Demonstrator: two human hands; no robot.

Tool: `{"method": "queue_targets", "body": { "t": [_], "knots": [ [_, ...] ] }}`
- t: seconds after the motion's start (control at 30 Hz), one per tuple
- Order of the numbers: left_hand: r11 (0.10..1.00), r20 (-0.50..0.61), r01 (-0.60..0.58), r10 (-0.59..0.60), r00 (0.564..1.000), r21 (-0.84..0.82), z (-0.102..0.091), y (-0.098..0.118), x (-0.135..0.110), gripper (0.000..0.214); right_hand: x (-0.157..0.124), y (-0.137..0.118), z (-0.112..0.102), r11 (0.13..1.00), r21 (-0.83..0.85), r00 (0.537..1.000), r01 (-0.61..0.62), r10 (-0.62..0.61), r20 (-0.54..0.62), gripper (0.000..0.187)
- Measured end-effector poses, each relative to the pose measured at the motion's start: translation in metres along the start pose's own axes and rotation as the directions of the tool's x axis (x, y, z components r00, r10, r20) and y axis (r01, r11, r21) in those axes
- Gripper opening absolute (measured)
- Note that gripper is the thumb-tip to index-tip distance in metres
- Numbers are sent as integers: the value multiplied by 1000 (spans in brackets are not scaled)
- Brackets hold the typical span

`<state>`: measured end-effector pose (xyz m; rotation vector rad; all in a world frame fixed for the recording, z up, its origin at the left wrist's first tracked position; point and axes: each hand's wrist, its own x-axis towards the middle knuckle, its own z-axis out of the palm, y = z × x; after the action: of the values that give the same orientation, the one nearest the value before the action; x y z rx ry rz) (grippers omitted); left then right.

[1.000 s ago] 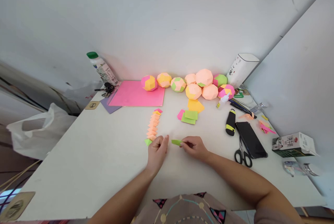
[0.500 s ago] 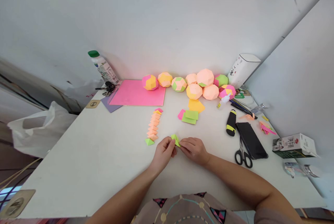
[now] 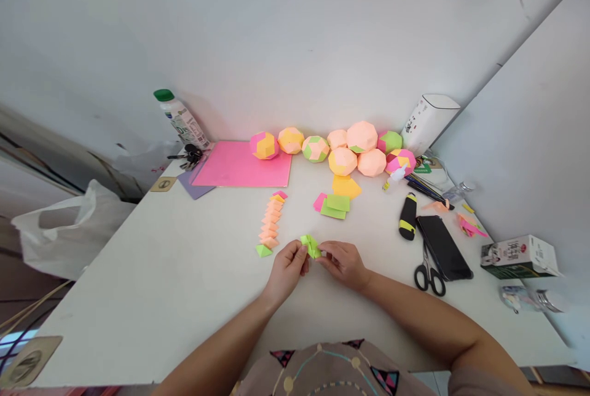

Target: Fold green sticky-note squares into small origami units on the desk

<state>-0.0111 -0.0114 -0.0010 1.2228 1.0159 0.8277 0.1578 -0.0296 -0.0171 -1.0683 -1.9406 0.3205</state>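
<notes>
A small piece of lime-green folded paper is held between my two hands above the white table. My left hand pinches its left edge with thumb and fingers. From the other side, my right hand grips the right edge with its fingertips. Left of my hands runs a row of folded paper pieces, mostly peach, ending in a green one nearest me. Beyond my hands lie green paper squares, with a pink piece and orange sheets beside them.
Several faceted paper balls line the wall, one on a pink folder. To the right lie scissors, a phone, a black-and-yellow cutter and a glue bottle. A milk carton stands at the right edge.
The green paper has turned between my fingers and shows more of its folded surface. My right fingers have shifted slightly on its edge. Other things stay put.
</notes>
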Motion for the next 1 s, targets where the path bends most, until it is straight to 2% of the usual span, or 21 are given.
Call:
{"method": "queue_targets", "body": {
  "t": [0.7,0.87,1.0],
  "knots": [
    [999,24,17,-17,1000,31,1,2,-1,35,0,-3,-2,997,-47,998,-64,64,8,15],
    [998,13,2,-3,1000,57,1,2,-1,33,0,-3,-3,997,-25,997,-76,76,-5,14],
    [996,6,-14,13,1000,90,1,3,-1,32,1,-4,-5,993,48,994,-106,104,33,18]
  ]
}}
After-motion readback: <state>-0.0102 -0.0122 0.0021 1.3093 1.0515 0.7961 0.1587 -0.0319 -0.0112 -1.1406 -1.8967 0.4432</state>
